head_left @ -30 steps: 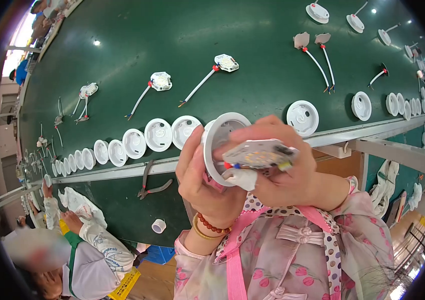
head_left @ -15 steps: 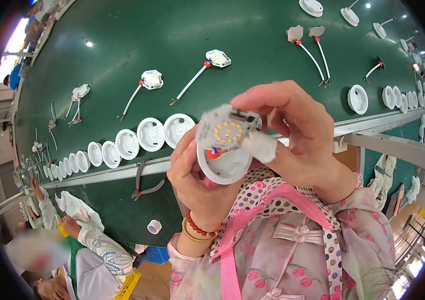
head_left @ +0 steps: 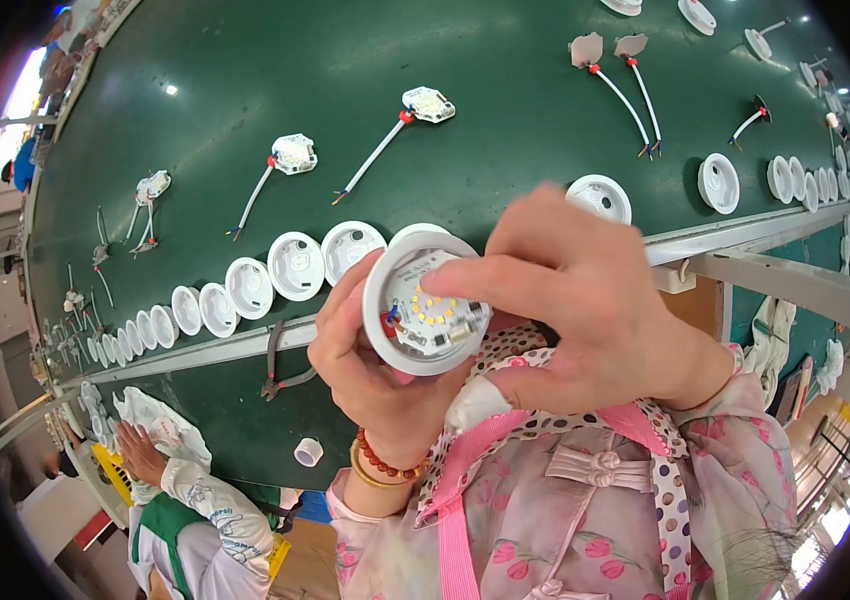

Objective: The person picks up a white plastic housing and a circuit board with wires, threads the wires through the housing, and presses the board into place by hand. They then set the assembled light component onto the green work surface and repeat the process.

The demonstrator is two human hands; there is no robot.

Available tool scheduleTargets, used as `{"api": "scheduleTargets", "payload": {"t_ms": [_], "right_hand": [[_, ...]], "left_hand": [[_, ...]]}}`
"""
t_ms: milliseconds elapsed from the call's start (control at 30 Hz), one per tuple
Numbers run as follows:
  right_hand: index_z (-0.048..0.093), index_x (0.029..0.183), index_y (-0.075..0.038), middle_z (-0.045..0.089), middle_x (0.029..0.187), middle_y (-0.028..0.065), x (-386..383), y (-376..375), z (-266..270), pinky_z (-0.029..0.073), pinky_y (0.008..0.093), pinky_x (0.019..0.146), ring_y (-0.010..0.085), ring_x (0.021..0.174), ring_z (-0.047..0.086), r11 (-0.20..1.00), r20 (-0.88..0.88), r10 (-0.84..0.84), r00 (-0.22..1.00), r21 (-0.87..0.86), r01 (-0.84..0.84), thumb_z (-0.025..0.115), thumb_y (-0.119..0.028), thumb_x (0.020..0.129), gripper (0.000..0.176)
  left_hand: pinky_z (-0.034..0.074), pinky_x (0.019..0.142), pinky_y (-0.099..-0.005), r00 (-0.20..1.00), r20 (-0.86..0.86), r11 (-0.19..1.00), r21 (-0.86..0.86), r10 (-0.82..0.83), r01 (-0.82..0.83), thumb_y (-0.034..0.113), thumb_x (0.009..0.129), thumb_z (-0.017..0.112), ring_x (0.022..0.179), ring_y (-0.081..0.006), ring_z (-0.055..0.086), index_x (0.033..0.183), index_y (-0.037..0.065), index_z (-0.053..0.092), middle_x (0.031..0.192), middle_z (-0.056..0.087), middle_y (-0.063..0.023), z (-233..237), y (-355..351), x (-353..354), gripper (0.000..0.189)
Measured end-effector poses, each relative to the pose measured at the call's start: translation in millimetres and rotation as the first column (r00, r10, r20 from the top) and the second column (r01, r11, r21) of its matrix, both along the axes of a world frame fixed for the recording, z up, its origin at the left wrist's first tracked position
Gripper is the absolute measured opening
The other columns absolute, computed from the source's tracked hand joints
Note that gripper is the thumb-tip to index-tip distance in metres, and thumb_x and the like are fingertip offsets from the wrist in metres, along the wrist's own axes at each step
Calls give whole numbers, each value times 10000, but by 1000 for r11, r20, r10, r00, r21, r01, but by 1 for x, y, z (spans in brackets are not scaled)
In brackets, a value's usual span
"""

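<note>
My left hand [head_left: 353, 345] is closed around a white round lamp housing [head_left: 432, 366], its open side facing up at me. Inside the housing lies an LED circuit board [head_left: 415, 325] with a ring of yellow chips, a bit of red and blue showing at its left edge. My right hand [head_left: 590, 315] reaches over from the right, its index fingertip touching the board near the chips. The right thumb, wrapped in a white covering [head_left: 479, 402], is stretched out below the housing, apart from the index finger. The right hand's other fingers are partly hidden and blurred.
A row of white housings [head_left: 297, 266] runs along the green table's front edge. LED boards with white cables [head_left: 428, 104] lie behind it. Pliers [head_left: 273, 365] and a small white roll [head_left: 308, 453] lie nearer me. Another person's hand [head_left: 141, 455] shows at lower left.
The board, tilted above the housing before, now lies inside it. My right hand has gone from gripping the board's edge to touching its face with the index finger.
</note>
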State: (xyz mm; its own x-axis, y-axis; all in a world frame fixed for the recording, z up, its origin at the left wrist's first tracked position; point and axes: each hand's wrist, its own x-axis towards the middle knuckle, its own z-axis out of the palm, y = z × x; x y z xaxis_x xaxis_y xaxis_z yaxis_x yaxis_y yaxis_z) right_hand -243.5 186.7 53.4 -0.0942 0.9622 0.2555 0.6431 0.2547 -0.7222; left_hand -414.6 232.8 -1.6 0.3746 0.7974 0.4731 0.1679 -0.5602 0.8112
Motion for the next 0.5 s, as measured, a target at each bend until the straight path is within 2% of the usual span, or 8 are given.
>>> {"api": "scheduleTargets", "payload": {"t_ms": [33,133,200,267,300,400,433,500], "right_hand": [[545,1157,-81,582,995,107,2,3,1,479,288,590,219,824,591,996,73,-13,997,90,6,746,-72,536,654],[495,1239,-71,541,1109,130,-8,9,-5,501,322,659,276,908,586,982,22,-35,999,188,30,753,-105,496,788],[468,1265,-60,511,1169,144,-12,5,-5,507,337,714,293,963,579,999,-32,26,999,-32,-27,759,-122,500,820],[464,1238,-33,522,1166,154,-6,6,-7,503,333,766,303,985,578,997,-33,54,998,-54,-56,767,-146,513,794],[470,1224,-27,523,1168,154,-2,6,-5,499,328,777,295,986,579,992,-56,64,996,-107,-69,766,-147,525,768],[493,1166,-11,522,1176,164,11,5,-11,462,321,833,260,1015,568,965,-315,83,945,-211,-155,751,-155,547,686],[493,1166,-10,517,1179,165,12,5,-15,452,324,844,254,1028,558,955,-385,112,916,-214,-206,748,-162,545,688],[499,1166,-4,493,1193,171,14,8,-25,430,339,876,252,1071,518,955,-430,211,878,-100,-279,744,-193,522,715]], "left_hand": [[480,860,-365,994,104,999,-23,-43,45,17,531,839,1050,-295,545,1204,37,368,1190,489,-217,-4,0,1,822],[485,829,-353,989,-46,990,-17,-141,140,30,558,824,1037,-303,546,1191,32,401,1196,489,-217,13,-3,-1,761],[492,743,-320,989,-90,992,34,-122,125,60,605,794,1001,-308,546,1160,30,447,1199,477,-197,8,-3,-1,655],[490,704,-300,981,-167,994,24,-101,107,70,622,780,983,-307,542,1147,32,460,1196,471,-184,9,-3,-2,616],[486,634,-293,966,-242,994,32,-89,100,50,606,774,868,-256,560,1108,22,480,1126,480,-160,20,0,0,583],[459,552,-226,893,-382,940,-320,-240,116,-10,643,732,765,-157,571,1146,-5,406,1226,380,-115,48,16,-18,600],[412,486,-249,905,-323,935,-309,-277,176,-45,663,663,582,-154,534,1086,-11,468,1060,501,-112,50,19,-21,467],[426,507,-262,830,-363,902,-258,-423,347,-61,660,624,582,-189,543,1032,-13,516,902,536,-109,53,26,-22,390]]}}
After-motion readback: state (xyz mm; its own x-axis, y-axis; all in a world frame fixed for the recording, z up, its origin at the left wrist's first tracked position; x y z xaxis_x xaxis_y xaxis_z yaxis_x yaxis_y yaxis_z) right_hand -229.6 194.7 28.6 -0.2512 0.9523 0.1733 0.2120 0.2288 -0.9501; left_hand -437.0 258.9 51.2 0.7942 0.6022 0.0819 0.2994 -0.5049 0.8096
